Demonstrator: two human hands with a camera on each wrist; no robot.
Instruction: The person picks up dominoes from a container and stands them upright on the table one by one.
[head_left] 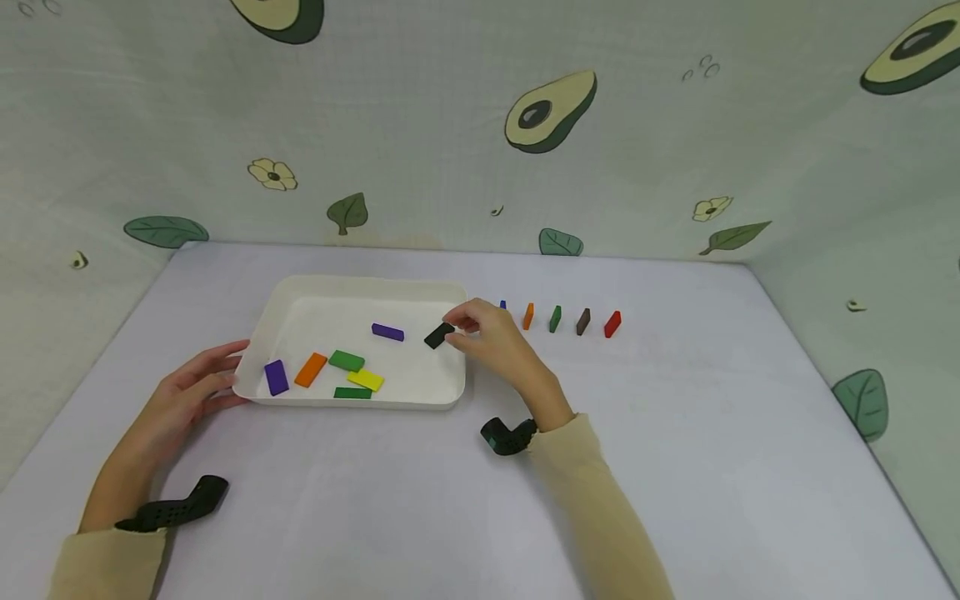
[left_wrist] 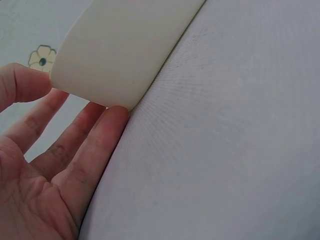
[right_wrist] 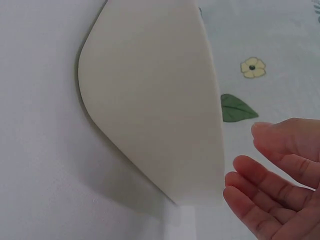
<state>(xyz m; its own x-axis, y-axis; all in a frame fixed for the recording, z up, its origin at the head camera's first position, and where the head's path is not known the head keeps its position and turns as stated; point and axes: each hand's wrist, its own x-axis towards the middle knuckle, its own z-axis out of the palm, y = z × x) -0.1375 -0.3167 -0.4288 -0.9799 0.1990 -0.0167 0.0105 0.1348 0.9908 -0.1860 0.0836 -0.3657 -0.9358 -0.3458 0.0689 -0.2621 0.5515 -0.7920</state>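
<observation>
My right hand [head_left: 491, 337] hovers over the right end of a white tray [head_left: 420, 379], its thumb and index finger beside a black block [head_left: 437, 337]. In the right wrist view, thumb and fingers are parted above the tray's rim, and no block shows between them. My left hand [head_left: 197, 385] touches the tray's left end with fairly straight fingers against the outer wall. Inside the tray lie two purple blocks, one near the middle [head_left: 387, 332] and one at left [head_left: 276, 377], an orange block [head_left: 311, 370], a yellow block [head_left: 366, 380] and two green blocks [head_left: 347, 361].
Right of the tray, several blocks stand upright in a row: a blue block [head_left: 503, 305] partly hidden by my hand, then orange [head_left: 528, 316], green [head_left: 555, 319], brown [head_left: 583, 322] and red blocks [head_left: 612, 324]. A patterned cloth [head_left: 420, 125] rises behind the white table [head_left: 712, 433].
</observation>
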